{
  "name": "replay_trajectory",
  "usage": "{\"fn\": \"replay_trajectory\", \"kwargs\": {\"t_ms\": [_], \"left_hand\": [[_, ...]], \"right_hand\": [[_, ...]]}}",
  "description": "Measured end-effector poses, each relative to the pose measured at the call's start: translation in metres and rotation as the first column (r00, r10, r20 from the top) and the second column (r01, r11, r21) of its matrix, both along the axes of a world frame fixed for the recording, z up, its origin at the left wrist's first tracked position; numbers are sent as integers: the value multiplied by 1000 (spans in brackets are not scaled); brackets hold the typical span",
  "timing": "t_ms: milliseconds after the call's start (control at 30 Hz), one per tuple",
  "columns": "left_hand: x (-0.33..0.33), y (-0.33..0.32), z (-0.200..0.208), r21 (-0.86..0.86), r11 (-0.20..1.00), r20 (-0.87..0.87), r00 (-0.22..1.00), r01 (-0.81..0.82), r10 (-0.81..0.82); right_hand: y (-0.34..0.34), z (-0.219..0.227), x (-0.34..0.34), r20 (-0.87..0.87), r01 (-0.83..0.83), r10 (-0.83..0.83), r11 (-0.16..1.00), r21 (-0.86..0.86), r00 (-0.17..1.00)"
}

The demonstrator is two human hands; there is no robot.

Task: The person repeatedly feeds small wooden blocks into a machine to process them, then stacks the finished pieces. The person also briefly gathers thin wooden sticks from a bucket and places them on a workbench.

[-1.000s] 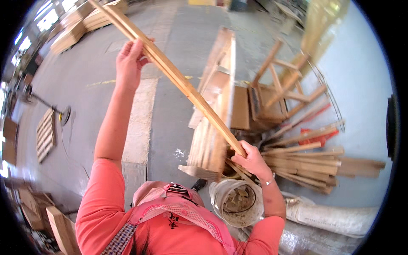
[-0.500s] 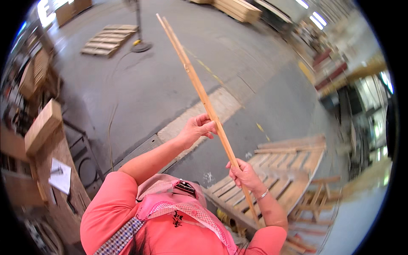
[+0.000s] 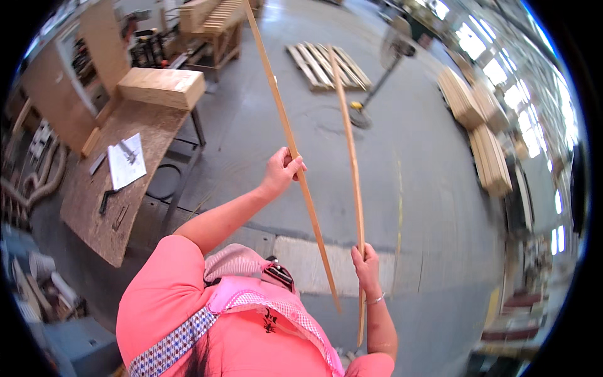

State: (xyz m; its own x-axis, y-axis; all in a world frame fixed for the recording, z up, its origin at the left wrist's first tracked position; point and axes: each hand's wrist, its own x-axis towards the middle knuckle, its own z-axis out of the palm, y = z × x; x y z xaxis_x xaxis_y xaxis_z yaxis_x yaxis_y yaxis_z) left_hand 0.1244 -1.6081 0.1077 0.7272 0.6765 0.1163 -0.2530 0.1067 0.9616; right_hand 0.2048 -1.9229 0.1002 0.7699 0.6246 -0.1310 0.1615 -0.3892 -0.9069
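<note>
My left hand is closed around the middle of a long, thin wooden strip, which slants from the top edge down toward my right forearm. A second long wooden strip stands to its right, with my right hand gripping it nearer its lower end. The two strips are held apart, both tilted, over the grey floor. A bracelet sits on my right wrist.
At left a workbench bears a wooden block, a paper with a caliper on it, and a black-handled tool. Farther off are a slatted pallet, a standing fan and stacked boards.
The strips, close together before, are now apart, one in each hand. The view has swung left toward the workbench; the pallet that was at lower right has left the picture.
</note>
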Motion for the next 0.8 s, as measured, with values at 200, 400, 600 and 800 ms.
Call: {"fn": "replay_trajectory", "kwargs": {"t_ms": [200,400,600,800], "left_hand": [[6,178,17,116,874,107,881,-471,461],[-58,342,27,93,671,93,677,-736,730],[-84,385,-17,-165,726,-41,740,-668,672],[-78,417,-83,-253,617,-209,665,-745,717]], "right_hand": [[96,0,115,138,-136,109,968,209,984],[214,7,202,166,-185,145,949,257,975],[311,-33,266,-33,-191,205,950,245,978],[423,-53,328,-144,-222,246,961,168,959]]}}
